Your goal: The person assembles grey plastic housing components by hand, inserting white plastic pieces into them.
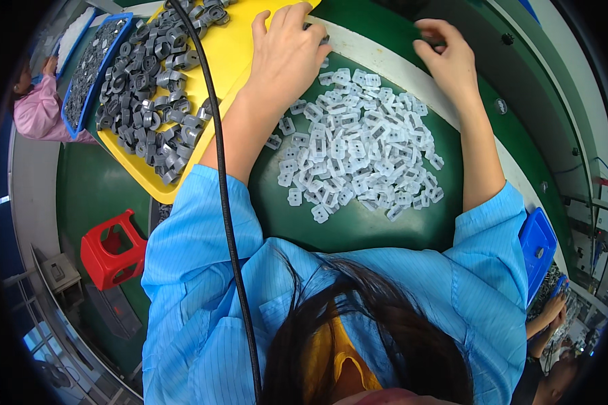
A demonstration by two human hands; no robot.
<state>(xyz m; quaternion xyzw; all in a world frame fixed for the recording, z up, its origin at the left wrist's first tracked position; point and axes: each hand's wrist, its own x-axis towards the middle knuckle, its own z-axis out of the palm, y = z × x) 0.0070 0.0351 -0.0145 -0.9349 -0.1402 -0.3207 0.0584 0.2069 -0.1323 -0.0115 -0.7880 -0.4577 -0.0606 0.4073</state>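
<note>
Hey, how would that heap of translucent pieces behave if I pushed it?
The heap of translucent pieces would probably spread, since they lie loose on one another. Single pieces seem unlikely to roll, being flattish and angular. They're likely fairly stiff, as they keep their shape when piled.

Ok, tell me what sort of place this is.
Probably a factory assembly area: a yellow tray heaped with grey parts, a pile of translucent plastic pieces on a green work surface, and a co-worker in pink at the left.

Red stool [107, 264], seemingly on green floor [88, 182]
</note>
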